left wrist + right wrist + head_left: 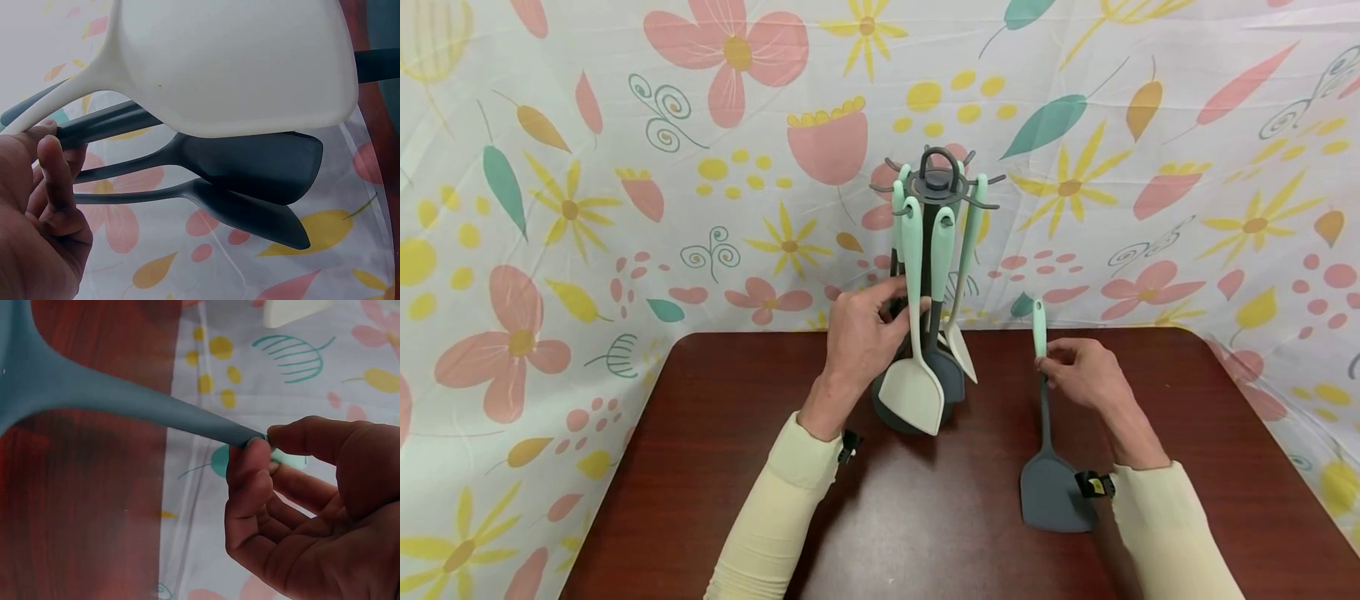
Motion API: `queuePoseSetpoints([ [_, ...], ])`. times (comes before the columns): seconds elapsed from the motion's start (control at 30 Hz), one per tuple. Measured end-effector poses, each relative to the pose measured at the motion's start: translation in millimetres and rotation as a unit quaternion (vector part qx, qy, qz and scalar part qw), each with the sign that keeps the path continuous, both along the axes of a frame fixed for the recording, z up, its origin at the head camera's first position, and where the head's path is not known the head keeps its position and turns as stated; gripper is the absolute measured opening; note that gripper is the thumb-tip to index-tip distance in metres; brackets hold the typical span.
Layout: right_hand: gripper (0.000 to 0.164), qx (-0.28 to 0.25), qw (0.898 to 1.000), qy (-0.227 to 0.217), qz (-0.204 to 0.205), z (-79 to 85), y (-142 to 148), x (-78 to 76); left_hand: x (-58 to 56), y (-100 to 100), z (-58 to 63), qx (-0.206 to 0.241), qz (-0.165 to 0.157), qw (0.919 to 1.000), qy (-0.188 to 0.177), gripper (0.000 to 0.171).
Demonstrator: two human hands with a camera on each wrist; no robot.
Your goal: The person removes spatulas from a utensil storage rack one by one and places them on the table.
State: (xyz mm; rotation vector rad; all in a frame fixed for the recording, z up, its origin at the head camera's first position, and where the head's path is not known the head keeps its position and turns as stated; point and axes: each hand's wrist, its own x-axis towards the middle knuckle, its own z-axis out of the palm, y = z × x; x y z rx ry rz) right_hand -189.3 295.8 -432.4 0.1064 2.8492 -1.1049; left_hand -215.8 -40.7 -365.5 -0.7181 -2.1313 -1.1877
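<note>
A utensil stand (938, 185) with a dark post and hooks rises at the back middle of the table in the head view. Its hooks carry several mint-handled utensils, among them a cream spatula (913, 396) in front. My left hand (867, 333) reaches behind that spatula's handle; in the left wrist view its fingers grip the dark post (106, 125), beside two dark utensils (250, 165). To the right, my right hand (1086, 375) pinches a grey spatula (1056, 496) where its mint handle meets the grey shaft. That spatula hangs with its blade downward.
A dark red wooden table (700, 500) lies below both hands. Directly behind its back edge hangs a white cloth (647, 50) printed with flowers and leaves. A cream utensil (958, 354) hangs on the stand's right side, facing the right hand.
</note>
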Motion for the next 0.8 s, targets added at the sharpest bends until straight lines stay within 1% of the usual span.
queuePoseSetpoints([
  [0.17,0.038,0.013,1.0,-0.014,0.01,-4.5,-1,-1.0,-0.9,0,-0.3,0.002,0.0,1.0,0.001,0.024],
  [0.4,0.029,0.04,0.999,-0.027,0.023,-6.9,-1,-2.2,-0.4,0,-0.5,0.001,-0.001,1.0,-0.001,0.025],
  [0.57,0.028,0.05,0.998,-0.034,0.032,-7.1,0,-4.3,-0.3,0,0.2,0.0,0.0,1.0,-0.003,0.026],
  [0.8,0.025,0.071,0.995,-0.062,0.04,-11.6,3,-9.3,0.0,0,-0.4,0.001,-0.001,1.0,-0.003,0.026],
])
